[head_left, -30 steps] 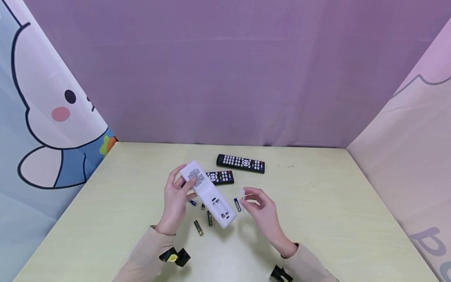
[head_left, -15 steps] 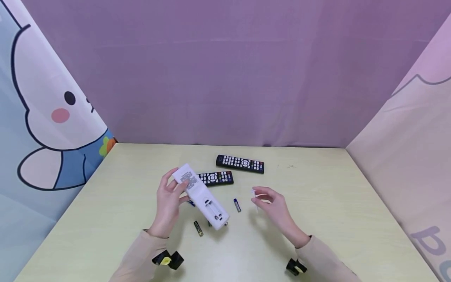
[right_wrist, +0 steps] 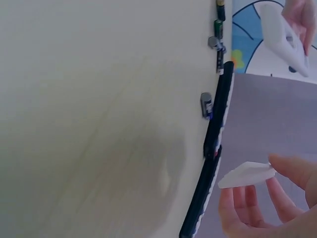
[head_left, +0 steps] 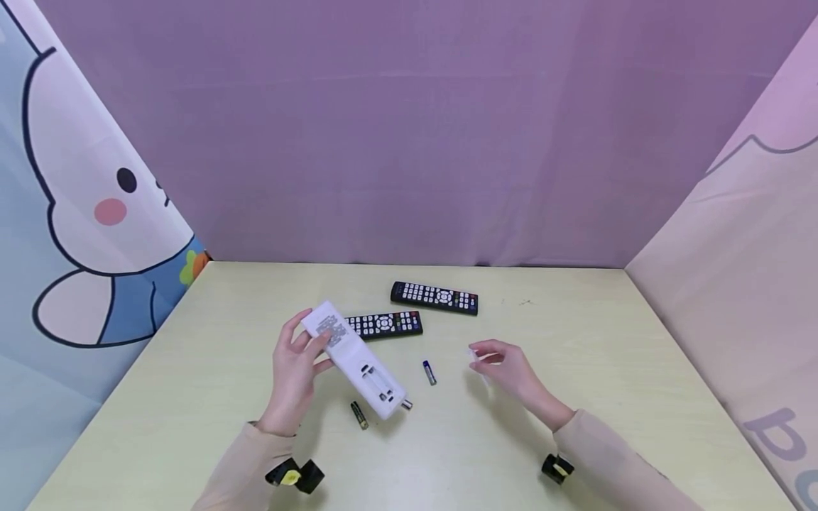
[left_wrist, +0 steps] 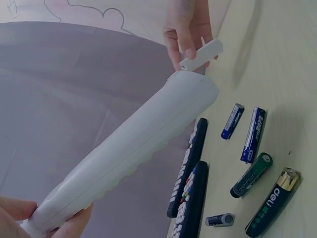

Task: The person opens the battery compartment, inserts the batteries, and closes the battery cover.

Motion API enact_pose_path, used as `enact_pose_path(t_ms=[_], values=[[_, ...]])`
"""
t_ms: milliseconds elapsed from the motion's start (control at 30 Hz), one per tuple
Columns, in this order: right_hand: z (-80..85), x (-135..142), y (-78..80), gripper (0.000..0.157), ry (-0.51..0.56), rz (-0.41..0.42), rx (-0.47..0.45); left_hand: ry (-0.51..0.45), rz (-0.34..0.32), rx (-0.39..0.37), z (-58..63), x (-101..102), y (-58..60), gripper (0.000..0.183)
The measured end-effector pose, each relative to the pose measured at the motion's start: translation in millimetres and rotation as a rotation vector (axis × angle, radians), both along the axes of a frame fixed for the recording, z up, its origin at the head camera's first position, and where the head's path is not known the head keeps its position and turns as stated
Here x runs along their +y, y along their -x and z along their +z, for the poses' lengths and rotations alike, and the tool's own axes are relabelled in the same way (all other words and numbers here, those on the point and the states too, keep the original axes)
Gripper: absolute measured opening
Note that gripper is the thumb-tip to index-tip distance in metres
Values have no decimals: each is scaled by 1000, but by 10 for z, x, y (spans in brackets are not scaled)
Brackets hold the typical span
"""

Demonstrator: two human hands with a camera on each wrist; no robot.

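My left hand (head_left: 294,376) grips the upper end of a white remote control (head_left: 354,362), its thumb on the printed label. The remote is tilted above the table, back side up, and its uncovered battery compartment (head_left: 377,383) shows bare slots and contacts. To the right, my right hand (head_left: 514,372) pinches a small white battery cover (right_wrist: 247,174) between thumb and fingers, apart from the remote. On the table between the hands lies a blue battery (head_left: 429,372); a dark green battery (head_left: 359,415) is near the left wrist. Other batteries are mostly hidden under the remote in the head view.
Two black remotes lie behind the hands, the farther remote (head_left: 434,298) face up and the nearer remote (head_left: 386,324) partly covered by the white one. Several batteries, among them a large dark battery (left_wrist: 272,203), are spread on the table. A purple curtain (head_left: 409,142) stands behind.
My right hand has moved to the right, away from the white remote, with the battery cover in it. The left hand has shifted left and slightly down with the remote.
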State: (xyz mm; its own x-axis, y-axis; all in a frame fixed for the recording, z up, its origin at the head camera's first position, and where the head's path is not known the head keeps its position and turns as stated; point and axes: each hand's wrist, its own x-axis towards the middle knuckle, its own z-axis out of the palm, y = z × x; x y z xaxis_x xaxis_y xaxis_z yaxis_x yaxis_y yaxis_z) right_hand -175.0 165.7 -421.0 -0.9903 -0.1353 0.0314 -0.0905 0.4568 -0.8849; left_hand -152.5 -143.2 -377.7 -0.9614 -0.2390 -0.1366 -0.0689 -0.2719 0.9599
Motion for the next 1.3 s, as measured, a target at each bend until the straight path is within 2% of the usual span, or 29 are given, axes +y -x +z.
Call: enact_pose_path(t_ms=[300, 700, 967, 1300], values=[[-106, 123, 111, 29, -63, 56, -67, -24, 14, -18, 2, -37, -7, 51], [-174, 179, 179, 28, -118, 123, -71, -30, 19, -32, -3, -80, -11, 52], [-219, 152, 196, 27, -150, 108, -75, -37, 26, -38, 5, -100, -8, 53], [-273, 82, 212, 27, -276, 123, -34, -54, 40, -28, 5, -122, -3, 53]])
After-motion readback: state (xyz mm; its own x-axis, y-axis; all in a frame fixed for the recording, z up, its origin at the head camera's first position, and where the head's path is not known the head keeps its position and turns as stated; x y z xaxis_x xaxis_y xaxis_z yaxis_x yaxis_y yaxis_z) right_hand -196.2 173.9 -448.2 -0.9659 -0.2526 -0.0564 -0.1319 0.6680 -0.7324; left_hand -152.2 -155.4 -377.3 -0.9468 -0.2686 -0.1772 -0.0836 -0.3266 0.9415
